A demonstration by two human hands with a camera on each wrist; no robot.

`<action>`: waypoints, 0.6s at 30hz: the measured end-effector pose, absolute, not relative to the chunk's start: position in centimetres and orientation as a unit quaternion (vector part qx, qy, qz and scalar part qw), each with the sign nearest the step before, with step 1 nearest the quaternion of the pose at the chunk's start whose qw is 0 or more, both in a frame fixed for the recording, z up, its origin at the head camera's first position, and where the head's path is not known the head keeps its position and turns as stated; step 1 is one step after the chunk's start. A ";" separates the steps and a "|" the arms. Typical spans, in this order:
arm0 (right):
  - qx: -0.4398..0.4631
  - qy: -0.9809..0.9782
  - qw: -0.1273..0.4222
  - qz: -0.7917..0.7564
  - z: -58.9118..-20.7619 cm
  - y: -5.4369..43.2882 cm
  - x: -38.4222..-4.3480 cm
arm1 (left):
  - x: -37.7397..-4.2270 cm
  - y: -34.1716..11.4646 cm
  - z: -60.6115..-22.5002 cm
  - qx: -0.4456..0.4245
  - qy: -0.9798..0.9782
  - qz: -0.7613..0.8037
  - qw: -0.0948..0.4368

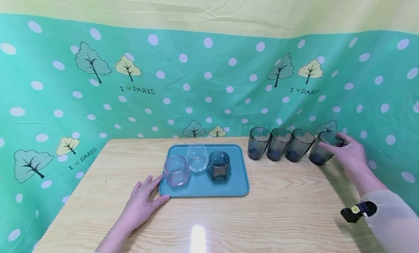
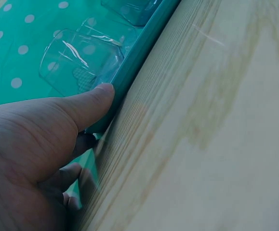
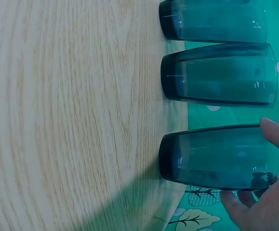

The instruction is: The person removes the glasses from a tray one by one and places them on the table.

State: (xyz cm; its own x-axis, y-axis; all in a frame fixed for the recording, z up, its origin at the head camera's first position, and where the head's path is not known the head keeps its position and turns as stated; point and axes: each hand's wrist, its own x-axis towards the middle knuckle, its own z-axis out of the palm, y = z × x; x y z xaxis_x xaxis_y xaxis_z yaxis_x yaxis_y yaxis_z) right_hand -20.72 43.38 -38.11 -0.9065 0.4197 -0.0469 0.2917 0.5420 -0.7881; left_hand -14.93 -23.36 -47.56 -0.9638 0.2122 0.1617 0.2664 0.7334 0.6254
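Observation:
At the right end of a row, my right hand [image 1: 353,154] grips a dark tinted drinking glass [image 1: 322,151] near its rim, thumb on one side and fingers on the other. In the right wrist view, this glass [image 3: 216,158] stands upright on the table. My left hand [image 1: 141,202] rests at the near-left corner of a blue-green tray [image 1: 203,190]; its thumb touches the tray edge, its fingers extend along the left side. On the tray stand a pinkish clear faceted glass [image 1: 177,172], a clear glass [image 1: 197,160] and a dark faceted glass [image 1: 219,166].
Left of the gripped glass stand three more dark tinted glasses, the nearest of them this glass [image 1: 299,147]. They line the back edge of the wooden table [image 1: 268,216]. A green dotted curtain [image 1: 209,100] hangs behind and along both sides.

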 end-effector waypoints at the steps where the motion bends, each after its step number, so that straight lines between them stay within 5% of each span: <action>1: -0.201 -0.874 0.074 0.437 -38.1 43.3 -20.8 | -14.9 -23.4 -47.6 -0.129 -0.930 -0.341 0.040; 18: -0.185 -0.886 0.059 0.422 -38.3 43.1 -21.4 | -15.0 -23.3 -47.6 -0.127 -0.931 -0.340 0.036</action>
State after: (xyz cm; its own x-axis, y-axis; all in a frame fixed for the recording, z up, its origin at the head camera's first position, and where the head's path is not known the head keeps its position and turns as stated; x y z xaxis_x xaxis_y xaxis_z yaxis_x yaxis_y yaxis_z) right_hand -21.44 43.13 -38.30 -0.9244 0.3778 -0.0527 0.2789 0.5752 -0.7690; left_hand -14.95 -23.33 -47.56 -0.9652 0.2113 0.1541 0.2609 0.7370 0.6235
